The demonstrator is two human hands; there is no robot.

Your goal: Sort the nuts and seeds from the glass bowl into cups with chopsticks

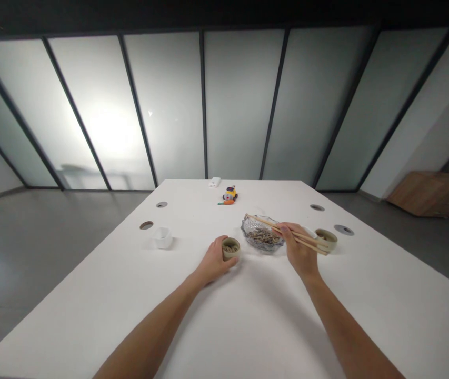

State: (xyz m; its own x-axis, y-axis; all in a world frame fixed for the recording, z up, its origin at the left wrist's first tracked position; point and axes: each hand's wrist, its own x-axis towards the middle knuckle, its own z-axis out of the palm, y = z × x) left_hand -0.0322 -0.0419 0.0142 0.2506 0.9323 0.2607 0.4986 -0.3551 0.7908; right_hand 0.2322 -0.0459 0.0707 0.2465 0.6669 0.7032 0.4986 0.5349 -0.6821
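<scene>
Hands point(213, 260) inside table edges point(84, 267); room between cup point(231, 256), white container point(163, 240).

I count two chopsticks point(311, 246), two green cups point(231, 256) point(331, 243), one glass bowl point(266, 248).

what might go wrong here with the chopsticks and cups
The chopsticks in the right hand reach over the glass bowl, so a slip might scatter its brown bits. Their back ends appear near the cup on the right and could knock it. The left hand holds a cup of bits that might spill if tilted.
</scene>
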